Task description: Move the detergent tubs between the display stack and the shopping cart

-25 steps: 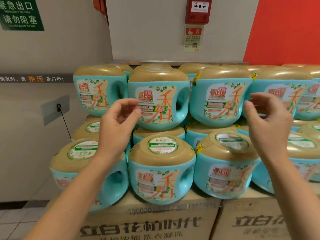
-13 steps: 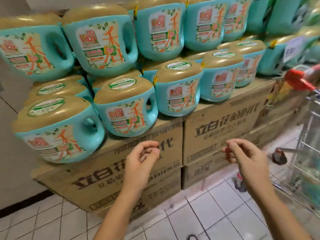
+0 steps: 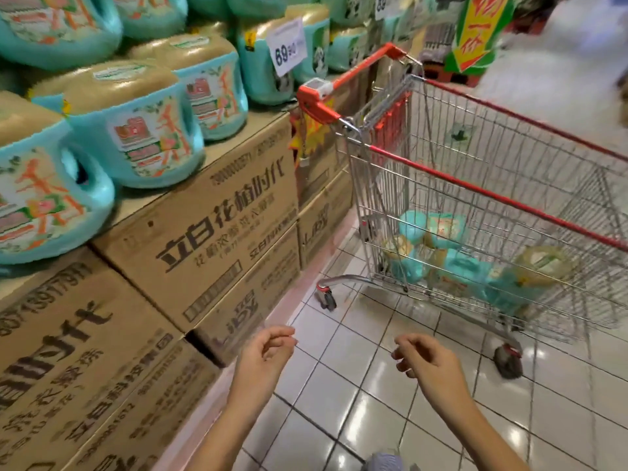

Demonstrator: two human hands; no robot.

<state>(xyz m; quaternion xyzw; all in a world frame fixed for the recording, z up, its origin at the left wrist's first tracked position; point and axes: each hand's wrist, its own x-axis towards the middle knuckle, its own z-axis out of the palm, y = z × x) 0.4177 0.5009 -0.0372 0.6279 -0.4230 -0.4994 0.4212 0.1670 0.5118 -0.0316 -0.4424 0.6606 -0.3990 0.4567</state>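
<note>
Hanging low over the tiled floor [image 3: 339,385], the left hand [image 3: 263,358] and the right hand [image 3: 431,363] are both dangling with fingers loosely curled, gripping nothing. Teal detergent tubs [image 3: 136,130] with tan lids are sitting in rows on the stacked cardboard boxes [image 3: 217,226] at the left, with a price tag [image 3: 287,45] sticking up among them. More tubs [image 3: 441,229] are lying jumbled in the bottom of the red-railed shopping cart [image 3: 475,189], which is standing just beside the boxes.

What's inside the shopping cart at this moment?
Teal detergent tubs lie jumbled at the bottom of the shopping cart; blur and wire mesh hide their exact count.
</note>
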